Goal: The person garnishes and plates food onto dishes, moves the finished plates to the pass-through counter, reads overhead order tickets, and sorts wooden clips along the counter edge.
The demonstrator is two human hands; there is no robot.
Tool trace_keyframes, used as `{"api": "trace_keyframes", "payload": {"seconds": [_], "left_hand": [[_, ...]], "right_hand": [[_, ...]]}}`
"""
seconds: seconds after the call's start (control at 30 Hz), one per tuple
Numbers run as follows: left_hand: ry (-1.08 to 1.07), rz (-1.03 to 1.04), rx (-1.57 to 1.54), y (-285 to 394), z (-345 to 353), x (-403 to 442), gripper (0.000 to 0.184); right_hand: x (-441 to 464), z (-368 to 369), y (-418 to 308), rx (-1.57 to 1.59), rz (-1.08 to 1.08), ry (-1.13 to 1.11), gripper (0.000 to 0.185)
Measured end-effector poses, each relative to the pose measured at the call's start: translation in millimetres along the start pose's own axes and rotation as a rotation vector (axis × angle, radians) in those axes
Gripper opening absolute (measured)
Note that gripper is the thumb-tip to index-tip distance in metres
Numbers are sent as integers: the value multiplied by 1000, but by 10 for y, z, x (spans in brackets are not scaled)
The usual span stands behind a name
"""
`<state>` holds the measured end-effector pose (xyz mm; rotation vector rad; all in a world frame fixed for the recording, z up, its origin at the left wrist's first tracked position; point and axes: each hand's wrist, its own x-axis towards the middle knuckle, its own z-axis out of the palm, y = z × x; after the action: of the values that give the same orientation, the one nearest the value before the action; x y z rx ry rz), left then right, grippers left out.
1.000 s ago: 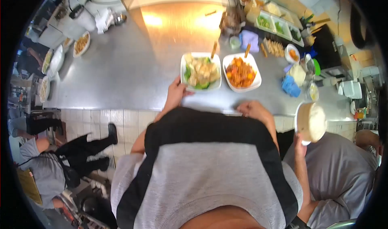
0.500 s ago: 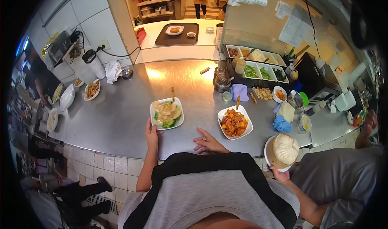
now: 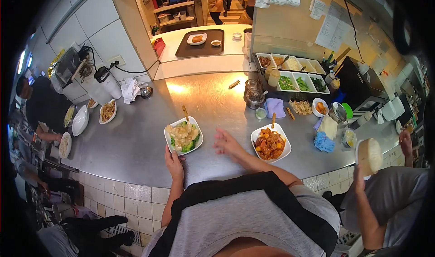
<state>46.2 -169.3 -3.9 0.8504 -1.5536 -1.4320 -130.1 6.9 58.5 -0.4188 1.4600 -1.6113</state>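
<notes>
A square white bowl [image 3: 184, 136] of pale, saucy pieces over green vegetables stands on the metal counter, a small wooden clip at its far edge. Its near left edge is gripped by my left hand [image 3: 175, 163]. Over the counter between the two bowls, my right hand [image 3: 226, 144] is empty, its fingers spread and slightly blurred. To the right of that hand sits a second white bowl [image 3: 271, 143], with red-orange chunks of food, a spoon and another wooden clip.
At right, a co-worker's hand [image 3: 359, 180] holds a round container [image 3: 369, 157]. Toppings trays [image 3: 294, 78], jars [image 3: 254, 96] and a blue cloth [image 3: 324, 142] line the right side. Dishes [image 3: 80, 120] stand at left, near another person [image 3: 43, 105]. A brown tray [image 3: 200, 50] lies beyond.
The bowl of pale food has moved left with my left hand on it. My right hand has moved from the counter's front edge inward, fingers spreading. The co-worker's container has swung down, then right.
</notes>
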Motion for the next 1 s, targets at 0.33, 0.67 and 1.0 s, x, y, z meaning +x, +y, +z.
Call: {"api": "trace_keyframes", "payload": {"seconds": [0.33, 0.67, 1.0], "left_hand": [[137, 249, 539, 46, 59, -49, 41], [199, 125, 508, 67, 102, -39, 40], [207, 97, 528, -4, 87, -26, 42]], "right_hand": [[1593, -1525, -2464, -1230, -794, 531, 69], [2404, -2283, -3974, -1400, -949, 1018, 56], [2593, -2719, -4248, -1804, -1090, 1120, 49]]}}
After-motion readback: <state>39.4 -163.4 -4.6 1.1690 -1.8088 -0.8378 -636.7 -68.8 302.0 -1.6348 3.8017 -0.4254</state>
